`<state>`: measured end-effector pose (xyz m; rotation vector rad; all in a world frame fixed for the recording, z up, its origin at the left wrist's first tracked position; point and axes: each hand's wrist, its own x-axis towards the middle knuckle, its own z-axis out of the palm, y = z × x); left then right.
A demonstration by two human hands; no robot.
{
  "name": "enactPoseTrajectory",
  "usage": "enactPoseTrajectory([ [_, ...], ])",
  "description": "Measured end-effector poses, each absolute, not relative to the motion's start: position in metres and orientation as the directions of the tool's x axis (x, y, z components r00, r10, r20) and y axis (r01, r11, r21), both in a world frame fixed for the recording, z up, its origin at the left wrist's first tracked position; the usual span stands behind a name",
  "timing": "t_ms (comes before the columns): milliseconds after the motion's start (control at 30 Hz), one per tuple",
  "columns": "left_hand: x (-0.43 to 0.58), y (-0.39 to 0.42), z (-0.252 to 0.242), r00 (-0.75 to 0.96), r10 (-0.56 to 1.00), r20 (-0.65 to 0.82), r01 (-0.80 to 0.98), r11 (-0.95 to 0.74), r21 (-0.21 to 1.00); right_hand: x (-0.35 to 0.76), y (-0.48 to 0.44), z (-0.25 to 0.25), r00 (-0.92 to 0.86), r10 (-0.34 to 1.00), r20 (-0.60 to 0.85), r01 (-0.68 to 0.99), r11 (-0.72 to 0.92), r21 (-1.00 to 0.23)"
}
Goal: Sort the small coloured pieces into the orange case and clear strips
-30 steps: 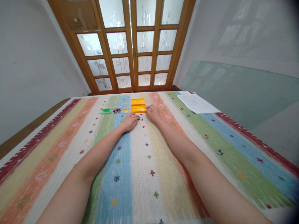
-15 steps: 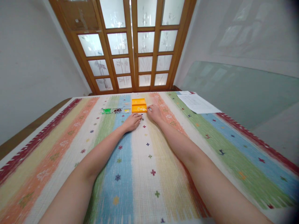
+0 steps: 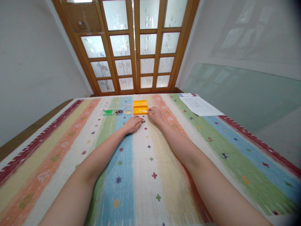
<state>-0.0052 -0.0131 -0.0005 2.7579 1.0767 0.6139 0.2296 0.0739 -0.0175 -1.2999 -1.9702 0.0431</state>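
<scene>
An open orange box [image 3: 140, 103] lies at the far middle of the table, with small white pieces in its near part. My right hand [image 3: 155, 114] is at the box's right near corner, fingers bent together; whatever they pinch is too small to make out. My left hand [image 3: 134, 124] rests palm down on the cloth just in front of the box, its fingers lying forward with nothing visible in them. Left of the box, a clear tray holds green pieces [image 3: 108, 111], dark red pieces [image 3: 119, 111] and yellow pieces [image 3: 128, 112] in separate compartments.
A striped cloth [image 3: 143, 188] covers the table. Printed white paper [image 3: 199, 106] lies at the far right. Behind the table stand wooden doors [image 3: 136, 56] with glass panes, and a pale glass panel [image 3: 235, 91] leans along the right wall.
The whole view has shifted slightly downward in the frame. My left fingers have shifted slightly on the cloth; my right hand remains at the box corner.
</scene>
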Motion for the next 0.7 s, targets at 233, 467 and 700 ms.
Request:
enactPoseTrajectory([
  [233,-0.004,-0.015,0.003,0.663,0.675,0.324,0.640,-0.736,0.221,0.229,0.073,-0.016,-0.199,0.807,0.555,0.786,0.470,-0.401],
  [467,-0.016,-0.011,0.005,0.571,0.711,0.409,0.706,-0.680,0.197,0.227,0.069,-0.013,-0.206,0.809,0.551,0.783,0.474,-0.404],
  [700,-0.044,0.005,-0.001,0.437,0.749,0.498,0.742,-0.613,0.271,0.226,0.067,-0.011,-0.203,0.815,0.543,0.776,0.472,-0.418],
])
